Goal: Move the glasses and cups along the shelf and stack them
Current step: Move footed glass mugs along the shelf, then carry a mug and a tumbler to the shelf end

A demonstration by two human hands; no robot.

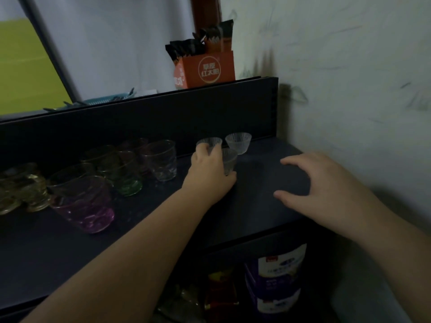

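Observation:
Three small clear ribbed cups stand near the back right of the dark shelf [256, 206]. My left hand [210, 176] grips the nearest ribbed cup [229, 160], and its fingers also reach the rim of the cup behind it [209, 141]. The third ribbed cup [238, 143] stands free to the right. My right hand [326, 190] hovers over the shelf's right end with spread, curved fingers and holds nothing. To the left stand coloured tumblers: a clear one [162, 159], a green one [127, 178], a purple one [86, 206], and amber glasses [23, 187].
A dark back panel [163, 113] runs behind the shelf, and a pale wall [349, 89] closes off the right side. An orange box of sachets [205, 66] sits above the panel. Below the shelf stand bags and bottles [275, 280].

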